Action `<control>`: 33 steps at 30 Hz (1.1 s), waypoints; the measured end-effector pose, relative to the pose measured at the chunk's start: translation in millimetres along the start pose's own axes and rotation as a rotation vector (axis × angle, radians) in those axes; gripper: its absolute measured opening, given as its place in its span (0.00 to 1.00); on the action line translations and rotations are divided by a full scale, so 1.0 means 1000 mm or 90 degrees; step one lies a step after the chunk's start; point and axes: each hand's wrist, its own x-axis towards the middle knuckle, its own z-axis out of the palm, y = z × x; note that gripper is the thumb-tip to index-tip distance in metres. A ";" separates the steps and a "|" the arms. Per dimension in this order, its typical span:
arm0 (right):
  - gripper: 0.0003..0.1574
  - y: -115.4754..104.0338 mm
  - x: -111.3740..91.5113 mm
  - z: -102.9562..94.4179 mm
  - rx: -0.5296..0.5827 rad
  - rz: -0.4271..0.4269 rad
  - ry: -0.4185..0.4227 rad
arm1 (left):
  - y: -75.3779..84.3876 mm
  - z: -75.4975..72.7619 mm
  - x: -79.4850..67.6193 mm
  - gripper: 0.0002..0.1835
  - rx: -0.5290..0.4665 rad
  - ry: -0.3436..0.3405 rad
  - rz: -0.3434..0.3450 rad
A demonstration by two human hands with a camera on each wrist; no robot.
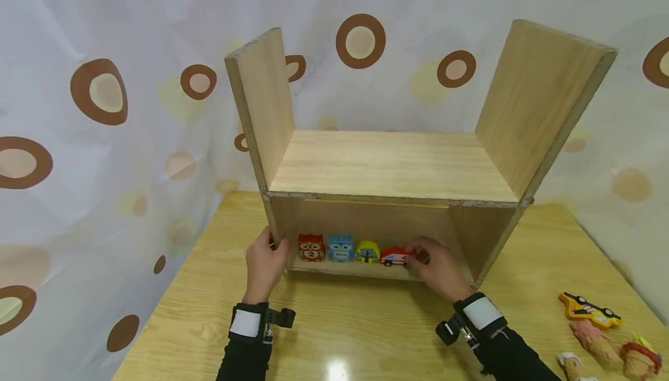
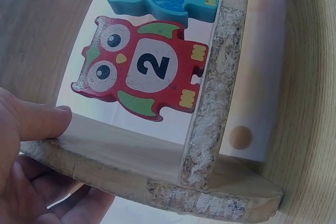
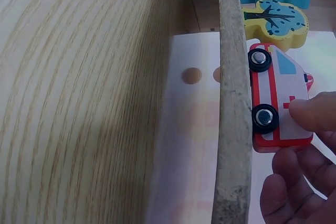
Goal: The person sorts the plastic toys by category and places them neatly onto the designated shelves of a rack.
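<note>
My right hand (image 1: pixel 438 266) pinches the rear end of a red and white toy ambulance (image 3: pixel 281 98), which stands on its wheels on the lower board of a wooden shelf (image 1: pixel 392 166). The thumb presses its side by the red cross. Left of the ambulance, in a row, stand a yellow tree block (image 1: pixel 367 251), a blue owl block (image 1: pixel 341 248) marked One and a red owl block (image 2: pixel 142 69) marked 2. At the left side panel, my left hand (image 1: pixel 265 265) grips the panel's edge, thumb inside and fingers outside.
On the table's right lie an orange toy car (image 1: pixel 589 310), a pink-topped ice cream cone toy (image 1: pixel 597 340), a red and yellow toy (image 1: pixel 640 360) and a white-topped one (image 1: pixel 572 365). The shelf's right panel (image 1: pixel 554 102) rises high beside the upper board. Behind hangs a dotted cloth.
</note>
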 end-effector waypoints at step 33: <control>0.06 0.022 -0.091 -0.119 -0.140 -0.031 0.126 | 0.000 -0.001 -0.001 0.17 0.002 -0.016 -0.011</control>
